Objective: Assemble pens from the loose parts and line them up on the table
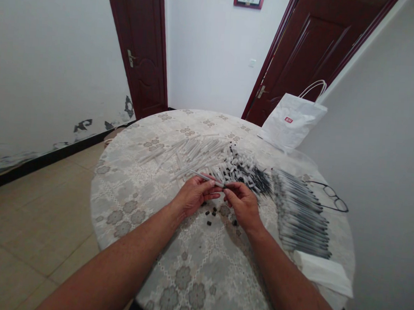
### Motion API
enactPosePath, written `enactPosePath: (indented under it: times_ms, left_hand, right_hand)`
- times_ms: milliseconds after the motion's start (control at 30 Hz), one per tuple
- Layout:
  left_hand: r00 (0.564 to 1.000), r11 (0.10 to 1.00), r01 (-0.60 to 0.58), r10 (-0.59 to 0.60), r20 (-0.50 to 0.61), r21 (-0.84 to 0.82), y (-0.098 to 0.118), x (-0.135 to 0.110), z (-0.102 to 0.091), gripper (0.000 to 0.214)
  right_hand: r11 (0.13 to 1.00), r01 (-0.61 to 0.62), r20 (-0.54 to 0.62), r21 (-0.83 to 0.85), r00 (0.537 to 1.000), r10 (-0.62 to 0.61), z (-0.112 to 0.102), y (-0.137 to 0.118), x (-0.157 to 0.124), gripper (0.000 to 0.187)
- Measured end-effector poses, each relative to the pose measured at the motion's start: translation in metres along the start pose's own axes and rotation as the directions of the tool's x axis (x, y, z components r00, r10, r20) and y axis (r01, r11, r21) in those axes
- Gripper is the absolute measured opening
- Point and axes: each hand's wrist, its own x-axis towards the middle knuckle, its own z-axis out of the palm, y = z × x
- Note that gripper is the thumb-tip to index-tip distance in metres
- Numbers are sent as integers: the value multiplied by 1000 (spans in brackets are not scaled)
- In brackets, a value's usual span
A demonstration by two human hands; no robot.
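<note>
Both my hands meet over the middle of a round table [128, 192] covered with a flowered cloth. My left hand [195, 196] is closed on a thin white pen barrel [206, 176] that points up and to the left. My right hand [242, 204] pinches at the barrel's near end; what is between its fingertips is too small to name. Several small black caps [211, 214] lie on the cloth just below the hands. Beyond my hands lie a heap of white pen barrels [193, 152] and a heap of refills [247, 172].
A row of finished grey pens [301, 211] lies at the right, with a pair of glasses [331, 195] past it. A white paper bag [292, 122] stands at the far right edge. A folded white sheet [325, 272] lies at the near right. Two dark red doors stand behind.
</note>
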Motion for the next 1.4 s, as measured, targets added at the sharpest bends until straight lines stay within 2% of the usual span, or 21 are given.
enactPosePath:
  times_ms: [167,300,433,500,633,800,900,1000,1133,1267,1400]
  left_hand:
    - [1000,1000,-2,2,4,10,-2,1,-1,28]
    - [1000,999,-10,9,2,33,-2,0,-2,28]
    - [1000,998,2,-4,26,67,-2,0,0,25]
    - [1000,997,0,-2,28,77,-3,0,0,24]
    - [1000,997,-20,19,16,77,-3,0,0,26]
    - [1000,997,-16,14,22,73,-2,0,0,27]
    - [999,997,-2,0,35,74,-2,-1,1,29]
    - [1000,997,0,-2,29,80,-3,-1,1,29]
    - [1000,997,-23,22,16,71,-4,0,0,28]
    - [999,997,-28,26,24,75,-5,2,-2,29]
    - [999,995,-18,14,48,98,-6,0,-2,29]
  right_hand:
    - [992,76,-8,-105,997,-77,0,0,-2,23]
    - [962,112,6,-249,993,-114,-1,-3,-4,23]
    - [915,131,51,-382,991,-120,-2,-6,-5,36]
    - [910,139,66,-391,990,-123,-3,-7,-6,40]
    - [914,182,49,-362,983,-176,-2,-6,-8,23]
    - [864,227,67,-450,973,-221,-2,-6,-8,19]
    - [860,209,107,-465,978,-180,-3,-7,-8,29]
    - [895,167,114,-413,985,-132,-3,-8,-9,39]
    - [919,176,61,-353,984,-165,-3,-8,-10,25]
    - [886,192,68,-422,981,-180,-3,-6,-9,21]
    - [870,183,119,-457,982,-144,-3,-4,-8,32]
